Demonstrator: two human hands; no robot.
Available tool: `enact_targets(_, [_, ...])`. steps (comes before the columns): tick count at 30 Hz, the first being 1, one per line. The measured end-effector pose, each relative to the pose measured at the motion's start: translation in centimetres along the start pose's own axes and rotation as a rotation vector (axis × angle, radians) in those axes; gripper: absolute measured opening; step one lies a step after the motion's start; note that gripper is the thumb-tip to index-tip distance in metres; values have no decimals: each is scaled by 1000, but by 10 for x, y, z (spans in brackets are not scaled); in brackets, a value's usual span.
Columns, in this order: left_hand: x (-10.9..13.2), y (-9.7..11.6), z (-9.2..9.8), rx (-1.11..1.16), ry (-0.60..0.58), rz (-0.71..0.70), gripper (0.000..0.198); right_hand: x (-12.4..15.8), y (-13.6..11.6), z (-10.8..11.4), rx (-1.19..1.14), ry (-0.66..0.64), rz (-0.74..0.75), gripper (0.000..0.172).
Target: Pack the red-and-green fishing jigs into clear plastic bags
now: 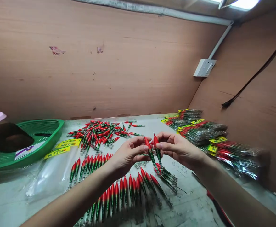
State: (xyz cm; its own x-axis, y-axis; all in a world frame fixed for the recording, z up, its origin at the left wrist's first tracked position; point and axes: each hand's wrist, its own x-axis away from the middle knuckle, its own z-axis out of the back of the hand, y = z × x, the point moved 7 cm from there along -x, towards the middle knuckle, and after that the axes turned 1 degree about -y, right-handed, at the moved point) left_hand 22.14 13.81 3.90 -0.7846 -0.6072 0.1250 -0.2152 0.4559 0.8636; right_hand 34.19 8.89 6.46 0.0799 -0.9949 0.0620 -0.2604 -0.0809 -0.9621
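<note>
Each of my hands pinches one red-and-green fishing lure above the table. My left hand (130, 154) grips the left lure (149, 148) near its red end. Close beside it, the right lure (157, 148) is between the thumb and fingers of my right hand (175, 146). Both lures point red end up, their hooked ends down and near each other. Below my hands lies a row of similar lures (116, 195), side by side. Another row (90, 165) is partly covered by my left forearm. A loose heap of lures (100, 132) lies behind.
On the left stands a green basket (50, 132) beside clear plastic bags (55, 173) with yellow labels. Packed lures (199, 129) are piled at the right against the wooden wall (128, 72). A black cable (258, 75) hangs there, near a white socket (205, 67).
</note>
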Motion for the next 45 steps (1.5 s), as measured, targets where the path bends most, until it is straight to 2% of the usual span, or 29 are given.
enact_targets(11, [0,-14,-3,18,-31,61,33,8,5,3,9,30,-40,25])
enact_targets(17, [1,-18,-8,-8,-52,75,29,13,8,6,144,101,-61,33])
enact_targets(20, [-13,-26,-15,-173,7,62,16,12,11,29,396,175,-48,30])
enact_targets(23, [-44,-46,-29,-493,45,49,14,8,23,69,624,252,-102,25])
enact_targets(27, [-87,-81,-47,-760,20,37,14,4,52,120,745,286,-208,19])
enact_targets(31, [-104,-99,-46,-1096,-37,-33,8,2,81,144,863,272,-305,17])
enact_targets(34, [-104,-99,-41,-1301,-150,-118,5,0,99,142,901,226,-355,16])
enact_targets(40, [-92,-92,-32,-1552,-443,-329,9,-4,122,120,888,178,-395,18])
enact_targets(45, [-76,-94,-22,-1616,-536,-433,13,-2,127,102,890,209,-389,17])
